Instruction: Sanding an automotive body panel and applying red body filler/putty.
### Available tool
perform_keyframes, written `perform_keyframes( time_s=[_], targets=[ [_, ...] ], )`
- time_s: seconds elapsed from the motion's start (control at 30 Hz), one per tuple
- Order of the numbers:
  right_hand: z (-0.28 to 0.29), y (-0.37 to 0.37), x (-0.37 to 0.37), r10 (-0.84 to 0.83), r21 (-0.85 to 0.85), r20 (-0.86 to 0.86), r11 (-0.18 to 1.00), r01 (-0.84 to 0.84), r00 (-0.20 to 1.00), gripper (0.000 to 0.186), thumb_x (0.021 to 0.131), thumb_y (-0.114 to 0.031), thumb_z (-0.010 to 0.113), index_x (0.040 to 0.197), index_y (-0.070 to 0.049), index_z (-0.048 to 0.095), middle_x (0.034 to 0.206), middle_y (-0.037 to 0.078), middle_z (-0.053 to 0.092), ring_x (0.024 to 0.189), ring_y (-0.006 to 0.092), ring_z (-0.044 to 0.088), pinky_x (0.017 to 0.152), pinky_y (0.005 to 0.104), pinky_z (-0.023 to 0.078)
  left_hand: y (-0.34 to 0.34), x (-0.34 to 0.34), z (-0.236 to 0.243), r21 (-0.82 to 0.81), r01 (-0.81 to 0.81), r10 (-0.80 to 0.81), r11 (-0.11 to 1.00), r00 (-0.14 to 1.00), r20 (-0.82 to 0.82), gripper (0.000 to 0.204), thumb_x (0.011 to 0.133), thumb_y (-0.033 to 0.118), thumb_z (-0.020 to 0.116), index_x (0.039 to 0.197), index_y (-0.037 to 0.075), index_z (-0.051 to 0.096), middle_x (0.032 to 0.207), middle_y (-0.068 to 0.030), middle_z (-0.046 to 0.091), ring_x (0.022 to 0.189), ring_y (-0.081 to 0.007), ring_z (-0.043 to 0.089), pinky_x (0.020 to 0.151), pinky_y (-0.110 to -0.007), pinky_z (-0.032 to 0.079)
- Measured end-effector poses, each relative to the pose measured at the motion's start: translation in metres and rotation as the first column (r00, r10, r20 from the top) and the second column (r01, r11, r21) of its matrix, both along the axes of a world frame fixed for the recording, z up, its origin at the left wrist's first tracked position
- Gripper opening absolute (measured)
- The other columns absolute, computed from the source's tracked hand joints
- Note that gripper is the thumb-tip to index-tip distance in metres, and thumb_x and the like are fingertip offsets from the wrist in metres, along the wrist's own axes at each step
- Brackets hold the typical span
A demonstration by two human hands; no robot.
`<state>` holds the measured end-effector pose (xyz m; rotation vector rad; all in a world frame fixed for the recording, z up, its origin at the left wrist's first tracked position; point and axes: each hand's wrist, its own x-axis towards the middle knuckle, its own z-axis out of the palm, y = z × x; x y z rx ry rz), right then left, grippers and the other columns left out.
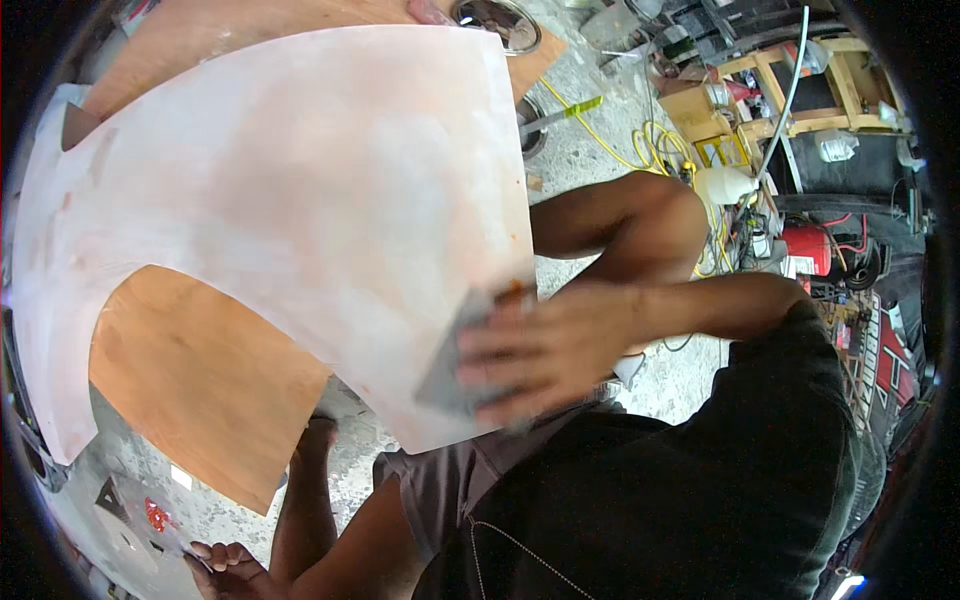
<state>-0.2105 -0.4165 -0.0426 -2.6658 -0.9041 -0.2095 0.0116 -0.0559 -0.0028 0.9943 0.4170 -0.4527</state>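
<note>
A large curved panel (300,200), shaped like a car fender with a round arch cut-out, lies in front of me, white with pinkish patches. At its lower right corner my right hand (545,350) presses a grey sheet of sandpaper (455,355) flat against the surface; hand and sheet are smeared by motion. My left hand (230,570) is down at the lower left with its fingers curled together. What it holds, if anything, I cannot make out. Close to it is a grey surface (130,545) bearing a red smear of paste (157,515).
Brown board (200,370) shows beneath the panel and through its arch. A yellow cord (655,145) coils on the speckled floor, near a green-handled tool (565,113), a white jug (725,185) and a red tank (805,250). A wooden frame (850,85) stands at the far right.
</note>
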Motion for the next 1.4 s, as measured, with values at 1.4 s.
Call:
perform_keyframes(
  time_s=[1.4],
  targets=[
    [0.048,-0.049,0.130,0.260,-0.368,-0.214,0.871,-0.325,0.941,0.045,0.085,-0.007,0.054,0.130,-0.012,0.057,0.139,0.016,0.051,0.130,0.0358,0.048,0.110,0.0487,0.039,0.076,-0.019,-0.008,-0.019,-0.249,0.249,0.968,0.957,0.147,0.019,0.102,0.017,0.048,0.099,-0.001,0.054,0.089,-0.0065,0.057,0.070,-0.0122,0.043,0.065,-0.028,0.039]
  ],
)
